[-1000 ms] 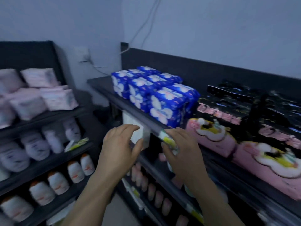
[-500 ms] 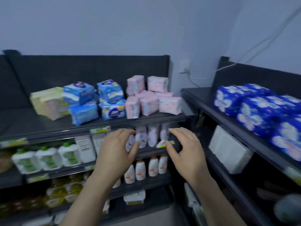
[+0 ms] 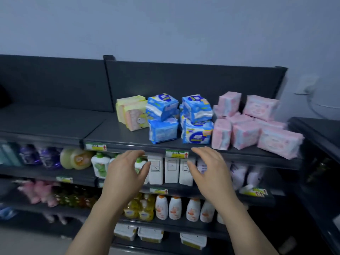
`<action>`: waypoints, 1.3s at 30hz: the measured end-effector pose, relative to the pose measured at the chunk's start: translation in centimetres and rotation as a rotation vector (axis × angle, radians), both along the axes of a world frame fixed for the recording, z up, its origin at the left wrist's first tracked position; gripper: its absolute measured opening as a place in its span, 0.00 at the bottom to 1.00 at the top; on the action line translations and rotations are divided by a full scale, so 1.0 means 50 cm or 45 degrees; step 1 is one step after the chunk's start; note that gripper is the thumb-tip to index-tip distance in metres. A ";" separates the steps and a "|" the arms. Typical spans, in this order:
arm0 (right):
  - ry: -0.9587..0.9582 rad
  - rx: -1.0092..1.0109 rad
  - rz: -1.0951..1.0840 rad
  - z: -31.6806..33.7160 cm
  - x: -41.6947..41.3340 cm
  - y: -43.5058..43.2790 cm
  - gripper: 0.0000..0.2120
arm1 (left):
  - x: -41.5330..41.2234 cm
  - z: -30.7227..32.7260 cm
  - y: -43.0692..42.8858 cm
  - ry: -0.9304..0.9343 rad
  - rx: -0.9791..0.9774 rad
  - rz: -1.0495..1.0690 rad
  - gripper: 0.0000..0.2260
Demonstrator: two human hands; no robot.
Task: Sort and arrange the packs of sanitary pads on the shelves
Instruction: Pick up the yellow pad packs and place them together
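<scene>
On the top shelf (image 3: 117,133) stand three groups of pad packs. Yellow packs (image 3: 132,112) lean at the left. Blue packs (image 3: 162,118) sit in two stacks in the middle, a second stack (image 3: 197,120) beside the first. Pink packs (image 3: 242,122) lie in a loose heap at the right, one long pack (image 3: 279,142) near the shelf's front edge. My left hand (image 3: 125,173) and my right hand (image 3: 209,172) hover below the shelf's front edge, palms facing each other, fingers loosely bent, holding nothing.
Lower shelves hold white cartons (image 3: 171,170), green and white bottles (image 3: 100,165), purple bottles (image 3: 47,156), orange-capped white bottles (image 3: 174,207) and yellow bottles (image 3: 139,208). A second dark shelf unit (image 3: 320,137) stands at the right. The top shelf's left part is bare.
My view has swung left from the right-hand shelf unit with dark blue packs to the back shelf. Both hands have kept their pose, empty, in front of me.
</scene>
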State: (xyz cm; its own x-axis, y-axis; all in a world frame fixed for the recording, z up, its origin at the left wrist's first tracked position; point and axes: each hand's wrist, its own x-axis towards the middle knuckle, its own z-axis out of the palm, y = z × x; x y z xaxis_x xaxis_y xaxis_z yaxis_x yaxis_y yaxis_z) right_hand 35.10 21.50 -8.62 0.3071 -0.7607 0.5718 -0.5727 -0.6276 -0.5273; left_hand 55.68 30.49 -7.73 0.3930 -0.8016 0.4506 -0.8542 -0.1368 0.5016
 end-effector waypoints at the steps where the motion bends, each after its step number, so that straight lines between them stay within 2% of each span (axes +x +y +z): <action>1: 0.001 -0.006 0.022 0.003 0.015 -0.021 0.18 | 0.013 0.003 -0.013 0.003 -0.006 0.030 0.16; 10: 0.001 -0.084 0.215 0.041 0.143 -0.225 0.19 | 0.132 0.043 -0.175 0.056 -0.044 0.277 0.18; 14: 0.026 -0.160 0.234 0.062 0.197 -0.297 0.18 | 0.182 0.059 -0.243 0.056 -0.092 0.313 0.19; 18: 0.053 -0.176 0.244 0.083 0.252 -0.353 0.18 | 0.254 0.066 -0.321 0.003 -0.028 0.319 0.22; 27: 0.120 -0.233 0.142 0.115 0.368 -0.427 0.17 | 0.412 0.030 -0.523 -0.144 0.252 0.049 0.35; 30: 0.152 -0.213 0.042 0.126 0.396 -0.436 0.18 | 0.443 0.004 -0.570 -0.193 0.323 -0.080 0.33; 33: 0.153 -0.213 -0.046 0.132 0.423 -0.438 0.17 | 0.466 -0.021 -0.597 -0.185 0.201 -0.184 0.28; 39: 0.138 -0.190 -0.163 0.128 0.482 -0.424 0.16 | 0.499 -0.037 -0.602 -0.151 0.067 -0.348 0.25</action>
State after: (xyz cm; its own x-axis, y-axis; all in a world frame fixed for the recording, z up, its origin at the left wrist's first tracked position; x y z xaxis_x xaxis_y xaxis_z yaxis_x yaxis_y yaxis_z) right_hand 59.21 0.30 -2.20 0.2793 -0.7066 0.6501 -0.7010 -0.6127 -0.3648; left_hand 80.64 0.38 -9.57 0.1068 -0.8939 0.4354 -0.9150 0.0830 0.3948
